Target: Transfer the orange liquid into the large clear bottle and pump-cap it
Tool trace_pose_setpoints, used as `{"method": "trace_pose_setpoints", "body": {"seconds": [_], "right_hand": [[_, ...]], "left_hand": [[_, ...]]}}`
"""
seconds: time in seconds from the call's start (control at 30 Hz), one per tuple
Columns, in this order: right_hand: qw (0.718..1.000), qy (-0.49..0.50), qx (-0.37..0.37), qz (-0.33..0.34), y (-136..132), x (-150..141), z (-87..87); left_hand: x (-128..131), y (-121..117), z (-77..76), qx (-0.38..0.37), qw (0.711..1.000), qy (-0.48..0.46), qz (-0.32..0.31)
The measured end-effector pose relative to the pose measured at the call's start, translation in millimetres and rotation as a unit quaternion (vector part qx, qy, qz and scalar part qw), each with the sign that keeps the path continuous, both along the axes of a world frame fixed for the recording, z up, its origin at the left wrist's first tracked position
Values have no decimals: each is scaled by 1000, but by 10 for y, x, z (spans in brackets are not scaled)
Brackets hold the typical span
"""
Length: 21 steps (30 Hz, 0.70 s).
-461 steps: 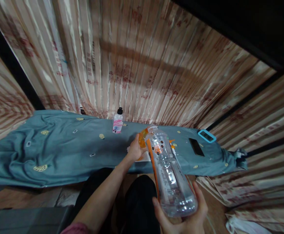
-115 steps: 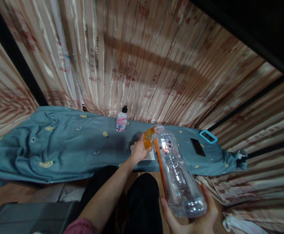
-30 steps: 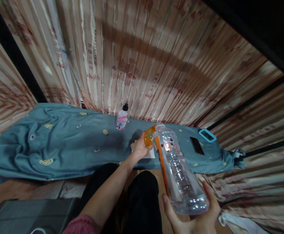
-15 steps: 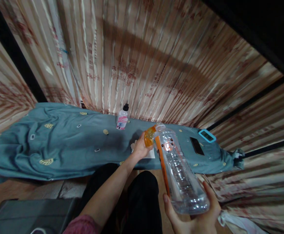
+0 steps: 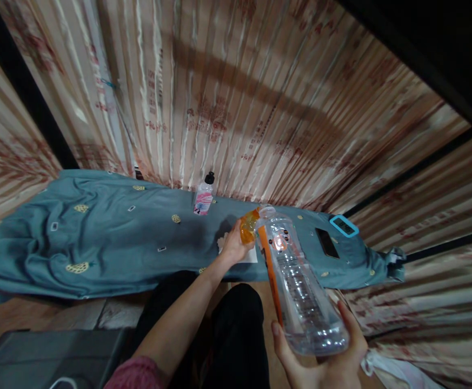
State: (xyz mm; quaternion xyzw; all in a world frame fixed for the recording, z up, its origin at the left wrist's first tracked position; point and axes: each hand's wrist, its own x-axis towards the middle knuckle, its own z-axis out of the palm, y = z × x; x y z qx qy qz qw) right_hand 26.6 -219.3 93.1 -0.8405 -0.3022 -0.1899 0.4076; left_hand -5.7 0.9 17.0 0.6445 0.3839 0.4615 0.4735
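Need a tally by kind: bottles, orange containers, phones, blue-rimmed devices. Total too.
Bottles: 2 (large clear bottle in the right hand; pink-labelled bottle on the cloth)
Orange container: 1, in the left hand
Phone: 1
Blue-rimmed device: 1
Total: 5

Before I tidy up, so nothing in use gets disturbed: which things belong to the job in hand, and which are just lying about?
Apparently in use:
large clear plastic bottle with orange label, in the right hand
translucent orange object, in the left hand

Apparently just lying about:
clear bottle with pink label and black cap
black rectangular phone
blue-rimmed device
perhaps white paper below the left hand
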Motion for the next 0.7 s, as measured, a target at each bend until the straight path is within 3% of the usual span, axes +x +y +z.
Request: {"method": "trace_pose_setpoints", "body": {"seconds": [0.7], "right_hand": [[1000, 15, -10, 17, -25, 13, 5]], "left_hand": [[-2, 5, 11, 0, 1000, -2, -6]]}}
